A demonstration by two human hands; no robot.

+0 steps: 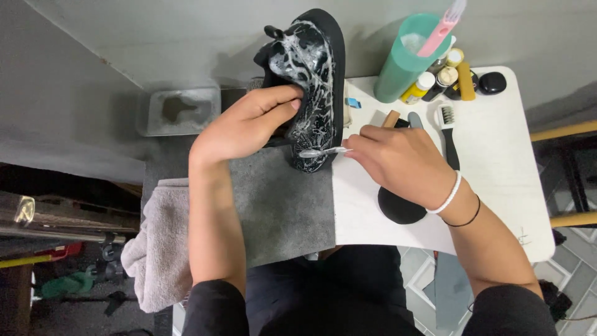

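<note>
Scrubbing in hand: black shoe [314,74], soapy, stands on grey mat [280,205]; left hand [245,124] fingers clamp its side; right hand [398,158] pinches small brush [324,151] at shoe's toe; next: short strokes w/ firm hold.

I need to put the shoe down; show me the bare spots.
Free: the white table right of the black-handled brush, and the grey mat between the forearms. Crowded: the far edge, with green cup and bottles.

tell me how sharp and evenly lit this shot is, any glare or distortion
Head view: mostly sharp; light falls evenly on the white table; wet foam glints on the black shoe; lower-left floor is dark; wide-lens bending shows at the edges; the small brush tip looks slightly soft.
</note>
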